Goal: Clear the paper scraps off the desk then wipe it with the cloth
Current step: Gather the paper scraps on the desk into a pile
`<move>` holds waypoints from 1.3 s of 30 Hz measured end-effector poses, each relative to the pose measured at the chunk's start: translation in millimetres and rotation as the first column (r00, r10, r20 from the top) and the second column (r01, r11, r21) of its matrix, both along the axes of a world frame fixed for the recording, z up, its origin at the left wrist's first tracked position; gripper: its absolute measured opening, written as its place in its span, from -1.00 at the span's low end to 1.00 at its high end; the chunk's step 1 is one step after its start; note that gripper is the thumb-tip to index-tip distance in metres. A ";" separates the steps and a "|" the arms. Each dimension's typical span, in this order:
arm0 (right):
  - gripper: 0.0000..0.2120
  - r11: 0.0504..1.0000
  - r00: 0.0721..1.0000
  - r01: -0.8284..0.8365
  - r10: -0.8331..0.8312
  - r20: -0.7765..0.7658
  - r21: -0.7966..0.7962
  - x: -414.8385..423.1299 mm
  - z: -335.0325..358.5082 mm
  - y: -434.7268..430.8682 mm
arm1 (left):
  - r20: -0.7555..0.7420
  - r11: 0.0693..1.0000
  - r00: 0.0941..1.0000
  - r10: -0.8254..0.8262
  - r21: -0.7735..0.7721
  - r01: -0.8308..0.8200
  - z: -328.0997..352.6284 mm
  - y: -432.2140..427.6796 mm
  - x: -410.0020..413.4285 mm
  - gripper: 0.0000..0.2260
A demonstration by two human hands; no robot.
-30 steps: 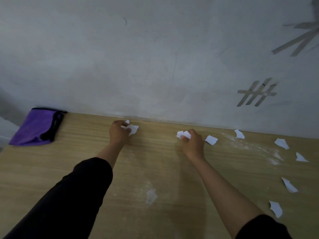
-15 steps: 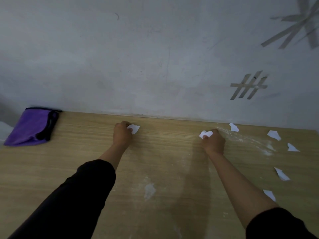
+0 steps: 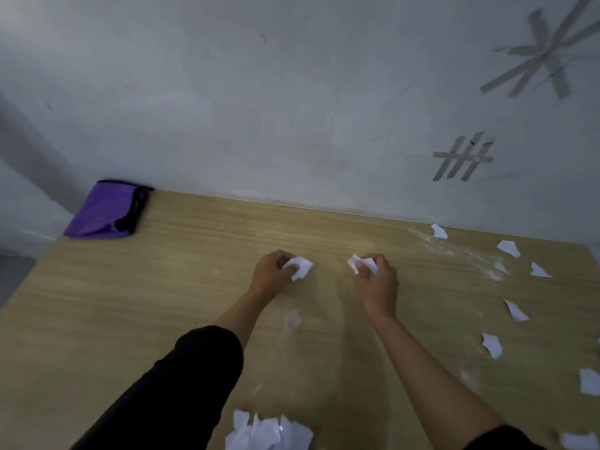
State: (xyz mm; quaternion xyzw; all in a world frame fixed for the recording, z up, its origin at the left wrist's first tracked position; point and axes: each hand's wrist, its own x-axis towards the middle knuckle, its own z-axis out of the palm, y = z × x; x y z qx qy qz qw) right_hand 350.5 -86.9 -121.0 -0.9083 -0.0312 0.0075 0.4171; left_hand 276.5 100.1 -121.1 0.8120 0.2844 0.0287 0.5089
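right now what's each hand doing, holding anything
Left hand: closed on a white paper scrap, above the desk.
Right hand: closed on bunched paper scraps.

Desk count
2 hands, 1 purple cloth, 1 scrap pile, 7 loose paper scraps, 2 tape marks.

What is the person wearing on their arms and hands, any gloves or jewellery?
No gloves: both hands are bare, the left hand and the right hand. No ring, watch or bracelet shows. The left arm has a black sleeve pushed up below the elbow, leaving the forearm uncovered. The right sleeve, also black, sits higher, only its edge showing at the bottom of the view.
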 end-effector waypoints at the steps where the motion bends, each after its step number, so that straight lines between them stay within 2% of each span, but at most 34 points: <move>1: -0.85 1.000 1.000 -0.003 0.004 -0.023 0.020 -13.7 2.6 0.7 | -0.017 1.000 1.000 -0.023 -0.007 0.023 1.3 -5.4 -11.1 -0.84; 6: -0.84 0.992 0.989 -0.025 0.043 -0.145 0.121 -96.4 4.2 -9.3 | -0.047 0.996 0.997 -0.060 -0.068 0.057 9.0 -38.4 -77.3 -0.87; 11: -0.83 0.989 0.971 -0.144 0.139 -0.195 -0.013 -172.5 5.9 -27.2 | -0.080 0.996 0.993 -0.090 -0.001 0.090 8.9 -64.5 -148.1 -0.95; 14: -0.85 0.973 0.957 -0.221 0.205 -0.208 -0.059 -207.6 13.7 -37.2 | -0.033 1.000 0.999 0.022 -0.003 -0.022 12.8 -76.7 -184.4 -0.91; 17: -0.88 0.973 0.949 -0.229 0.229 -0.217 0.027 -231.7 20.0 -44.4 | 0.076 0.986 0.984 0.162 0.023 -0.164 18.4 -86.0 -212.3 -0.79; 21: -0.84 0.961 0.939 -0.269 0.277 -0.202 0.069 -252.6 23.5 -48.3 | 0.103 0.979 0.980 0.171 0.092 -0.180 15.0 -98.4 -237.7 -0.81; 25: -0.81 0.933 0.911 -0.361 0.350 -0.218 -0.007 -261.1 17.3 -48.2 | -0.036 0.950 0.989 0.141 0.287 -0.125 -2.0 -106.3 -251.8 -0.82; 27: -0.79 0.917 0.889 -0.399 0.390 -0.239 0.010 -263.5 11.5 -46.3 | -0.098 0.925 0.984 0.149 0.365 -0.103 -9.3 -107.4 -255.6 -0.78; 29: -0.75 0.892 0.862 -0.451 0.443 -0.246 0.025 -265.0 5.5 -44.5 | -0.132 0.928 0.980 0.147 0.361 -0.091 -10.2 -108.3 -258.3 -0.74; 34: -0.66 0.860 0.873 -0.478 0.444 -0.202 -0.176 -265.8 -2.1 -43.3 | -0.157 0.923 0.983 0.100 0.385 -0.032 -12.5 -107.0 -263.5 -0.71; 39: -0.67 0.900 0.908 -0.419 0.413 -0.071 -0.119 -267.6 3.5 -49.5 | -0.077 0.917 0.985 0.157 0.383 -0.116 -6.4 -109.7 -255.1 -0.75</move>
